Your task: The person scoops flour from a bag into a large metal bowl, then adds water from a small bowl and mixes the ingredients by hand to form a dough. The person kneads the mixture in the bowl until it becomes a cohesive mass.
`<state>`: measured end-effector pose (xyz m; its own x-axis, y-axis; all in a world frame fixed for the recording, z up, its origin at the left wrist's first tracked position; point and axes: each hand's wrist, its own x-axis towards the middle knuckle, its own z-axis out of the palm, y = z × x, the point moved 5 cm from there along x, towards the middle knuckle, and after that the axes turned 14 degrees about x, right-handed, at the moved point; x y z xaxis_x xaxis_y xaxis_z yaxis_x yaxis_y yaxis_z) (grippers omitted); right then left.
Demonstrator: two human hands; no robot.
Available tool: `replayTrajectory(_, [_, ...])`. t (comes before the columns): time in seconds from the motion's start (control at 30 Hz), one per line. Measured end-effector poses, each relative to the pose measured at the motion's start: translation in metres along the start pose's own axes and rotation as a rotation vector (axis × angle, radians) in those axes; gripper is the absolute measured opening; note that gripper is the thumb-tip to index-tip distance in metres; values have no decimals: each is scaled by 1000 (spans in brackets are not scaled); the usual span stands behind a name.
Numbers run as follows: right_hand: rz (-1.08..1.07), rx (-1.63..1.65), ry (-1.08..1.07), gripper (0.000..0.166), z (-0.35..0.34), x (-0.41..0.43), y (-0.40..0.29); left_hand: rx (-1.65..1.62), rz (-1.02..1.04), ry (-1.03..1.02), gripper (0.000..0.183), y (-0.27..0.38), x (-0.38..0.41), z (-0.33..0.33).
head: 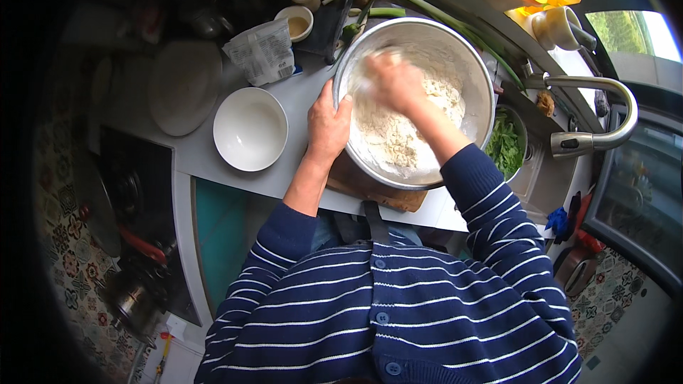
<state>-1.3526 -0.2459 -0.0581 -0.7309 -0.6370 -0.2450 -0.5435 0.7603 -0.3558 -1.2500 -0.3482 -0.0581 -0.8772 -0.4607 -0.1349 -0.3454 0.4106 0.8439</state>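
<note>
A large metal mixing bowl (483,117) rests over a wooden board (397,200) near the counter's front edge. My left hand (329,122) grips the bowl's left rim, thumb on top. Inside the bowl, my right hand (392,77) is blurred by motion over crumbly, floury dough (397,141); its fingers and anything in them cannot be made out. White flour coats parts of the bowl's inner wall. An empty white bowl (251,129) stands to the left, below a crumpled, printed packet (264,53).
Right of the mixing bowl, leafy greens (504,141) fill a container by the sink (539,170), under a curved faucet (613,82). Long green onions (459,26) lie behind it. A small cup of liquid (297,25) stands at the upper left; a cooktop (144,213) is farther left.
</note>
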Motion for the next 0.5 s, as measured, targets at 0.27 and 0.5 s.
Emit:
replayTrajectory(0.27, [-338, 28, -82, 47, 30, -54, 12, -386, -101, 30, 30, -12, -8, 12])
replayTrajectory(0.5, [79, 47, -121, 47, -14, -59, 85, -451, -140, 68, 31, -17, -11, 12])
